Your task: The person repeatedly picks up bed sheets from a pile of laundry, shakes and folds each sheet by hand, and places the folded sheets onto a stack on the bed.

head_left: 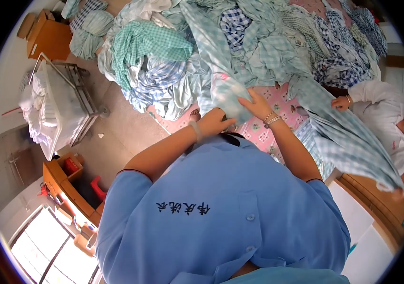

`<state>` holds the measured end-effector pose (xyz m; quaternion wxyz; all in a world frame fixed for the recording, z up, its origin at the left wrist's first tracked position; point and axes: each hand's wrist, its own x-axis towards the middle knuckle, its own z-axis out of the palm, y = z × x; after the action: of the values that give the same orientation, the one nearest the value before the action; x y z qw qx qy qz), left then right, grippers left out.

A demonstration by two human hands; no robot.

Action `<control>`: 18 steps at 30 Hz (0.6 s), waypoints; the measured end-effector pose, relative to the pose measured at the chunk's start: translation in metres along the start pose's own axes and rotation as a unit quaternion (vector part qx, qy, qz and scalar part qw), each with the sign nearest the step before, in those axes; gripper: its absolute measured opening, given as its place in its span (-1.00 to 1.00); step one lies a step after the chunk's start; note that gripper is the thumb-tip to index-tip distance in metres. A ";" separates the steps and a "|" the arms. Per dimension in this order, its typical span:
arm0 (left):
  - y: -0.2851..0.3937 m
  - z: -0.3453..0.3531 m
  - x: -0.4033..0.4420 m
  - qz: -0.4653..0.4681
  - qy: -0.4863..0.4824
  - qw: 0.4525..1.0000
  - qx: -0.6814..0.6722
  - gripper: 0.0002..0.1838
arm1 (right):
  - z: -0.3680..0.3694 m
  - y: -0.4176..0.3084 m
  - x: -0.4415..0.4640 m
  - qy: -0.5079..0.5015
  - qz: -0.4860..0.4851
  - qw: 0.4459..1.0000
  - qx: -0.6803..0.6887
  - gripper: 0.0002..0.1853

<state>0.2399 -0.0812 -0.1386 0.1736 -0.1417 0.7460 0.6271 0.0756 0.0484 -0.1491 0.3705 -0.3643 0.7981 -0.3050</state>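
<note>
Where the pink floral cloth (282,102) lies, the head view shows a pale checked cloth (228,92) over its left part, reaching beyond it into a laundry heap (268,52). At its near edge, the left hand (214,124) bends its fingers by the pale cloth; the right hand (256,105) has its fingers partly spread against it. Whether either grips, I cannot tell. Right of the pink floral cloth, another person's hand (341,102) is beside a long checked cloth (353,142).
</note>
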 end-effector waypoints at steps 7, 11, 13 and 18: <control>-0.001 -0.033 -0.015 0.143 0.221 0.954 0.146 -0.44 | -0.020 -0.048 -0.041 0.080 -0.150 0.963 -0.208 -0.80; 0.010 -0.036 0.019 0.231 0.179 0.932 0.215 -0.31 | -0.042 -0.087 -0.084 0.110 -0.185 0.975 -0.048 -0.89; 0.012 -0.034 0.036 0.255 0.152 0.931 0.210 -0.31 | -0.065 -0.113 -0.121 0.138 -0.213 0.967 -0.001 -0.87; 0.036 0.004 0.057 0.327 0.069 0.938 0.097 -0.47 | -0.113 -0.120 -0.206 0.347 -0.179 0.894 0.218 -0.87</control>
<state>0.1728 -0.0706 -0.1319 -0.0798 0.0845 0.8187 0.5623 0.1209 0.1735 0.0789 0.0792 -0.2825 0.7107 -0.6394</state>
